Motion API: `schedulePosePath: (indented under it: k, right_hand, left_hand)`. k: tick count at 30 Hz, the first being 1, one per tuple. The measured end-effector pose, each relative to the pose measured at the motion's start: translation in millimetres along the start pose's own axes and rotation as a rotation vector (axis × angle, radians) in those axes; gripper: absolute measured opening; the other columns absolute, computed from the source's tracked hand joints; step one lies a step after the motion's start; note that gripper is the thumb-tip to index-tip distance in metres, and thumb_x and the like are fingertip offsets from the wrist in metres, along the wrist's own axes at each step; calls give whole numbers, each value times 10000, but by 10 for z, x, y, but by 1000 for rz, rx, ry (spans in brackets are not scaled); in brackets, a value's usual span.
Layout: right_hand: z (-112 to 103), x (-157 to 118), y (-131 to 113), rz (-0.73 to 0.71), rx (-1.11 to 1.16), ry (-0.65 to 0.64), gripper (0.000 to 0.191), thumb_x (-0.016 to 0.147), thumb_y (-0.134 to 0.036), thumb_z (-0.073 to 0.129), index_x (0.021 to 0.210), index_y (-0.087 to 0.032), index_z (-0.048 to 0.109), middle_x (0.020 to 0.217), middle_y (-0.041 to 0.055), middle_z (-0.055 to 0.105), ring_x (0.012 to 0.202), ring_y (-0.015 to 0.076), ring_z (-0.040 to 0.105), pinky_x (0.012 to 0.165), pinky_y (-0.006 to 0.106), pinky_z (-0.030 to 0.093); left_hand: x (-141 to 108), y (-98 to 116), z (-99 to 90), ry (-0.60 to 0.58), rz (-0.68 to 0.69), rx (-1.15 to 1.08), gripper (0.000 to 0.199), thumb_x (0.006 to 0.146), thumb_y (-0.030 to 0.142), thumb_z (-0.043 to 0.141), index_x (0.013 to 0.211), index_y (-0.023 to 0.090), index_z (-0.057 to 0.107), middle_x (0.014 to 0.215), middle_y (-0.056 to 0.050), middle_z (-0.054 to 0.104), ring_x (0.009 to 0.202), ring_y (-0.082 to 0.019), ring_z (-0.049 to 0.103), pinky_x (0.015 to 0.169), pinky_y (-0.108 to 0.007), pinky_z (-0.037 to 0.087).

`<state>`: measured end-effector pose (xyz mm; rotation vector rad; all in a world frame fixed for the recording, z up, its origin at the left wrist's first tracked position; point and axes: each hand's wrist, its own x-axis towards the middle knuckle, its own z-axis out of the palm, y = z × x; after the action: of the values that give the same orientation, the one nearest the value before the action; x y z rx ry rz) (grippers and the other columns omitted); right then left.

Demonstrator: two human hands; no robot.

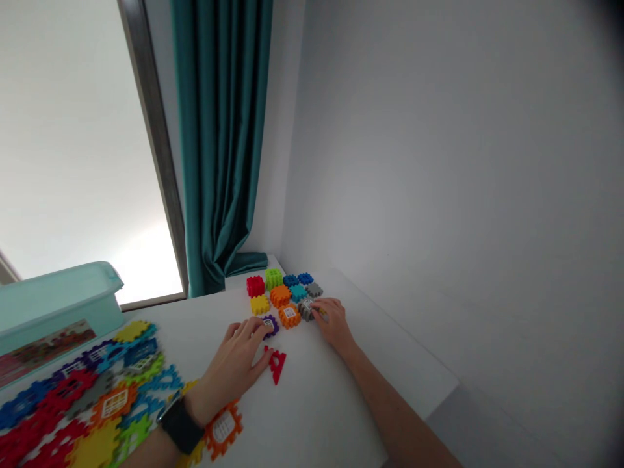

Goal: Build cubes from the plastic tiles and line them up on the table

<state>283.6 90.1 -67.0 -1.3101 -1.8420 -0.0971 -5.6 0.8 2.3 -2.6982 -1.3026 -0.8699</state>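
My left hand, a watch on its wrist, rests over the table with thumb and fingers apart. Its fingertips reach a purple toothed plastic tile with a white window insert. Beside the thumb lies a red triangular piece; whether they touch, I cannot tell. My right hand is closed at the side of a grey stack of toothed tiles, topped by a white window. Between the hands sits an orange stack with a white insert. The right fingertips are partly hidden.
Behind are small stacks: yellow, red, lime, orange, turquoise, blue and grey. Many loose coloured tiles spread at the left, beside a mint plastic bin. A wall borders the white table.
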Motion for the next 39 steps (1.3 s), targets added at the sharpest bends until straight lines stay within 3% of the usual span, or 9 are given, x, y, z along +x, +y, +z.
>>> schedulePosePath:
  k: [17, 24, 31, 39]
  right_hand:
    - [-1, -5, -54, -17, -28, 14, 178, 921, -276, 571, 985, -249, 735, 1069, 70, 716, 1068, 259, 606, 965, 436, 434]
    - [-63, -36, -155, -55, -47, 46, 230, 948, -253, 516, 1054, -229, 718, 1163, 107, 639, 1110, 269, 580, 980, 464, 438]
    - [-141, -90, -490, -191, -16, 2, 231, 930, -202, 521, 1053, -250, 710, 1208, 93, 626, 1160, 261, 557, 1036, 468, 417]
    - [-27, -75, -1135, -357, 76, -50, 245, 907, -138, 526, 1055, -244, 689, 1191, 95, 631, 1164, 260, 556, 1055, 478, 412]
  left_hand:
    - [4, 6, -14, -23, 0, -5, 264, 927, 248, 509, 1182, 233, 577, 1185, -94, 605, 1057, -274, 602, 956, -457, 454]
    - [2, -7, -12, -29, 0, -14, 262, 919, 232, 535, 1177, 246, 581, 1195, -84, 600, 1072, -273, 600, 966, -453, 442]
    - [26, -1, -116, -55, -12, 2, 257, 910, 219, 534, 1158, 236, 598, 1174, -77, 612, 1060, -266, 595, 953, -442, 436]
    - [-69, -172, -383, -62, -59, 53, 200, 929, 265, 534, 1107, 240, 622, 1125, -66, 625, 1031, -260, 596, 914, -426, 424]
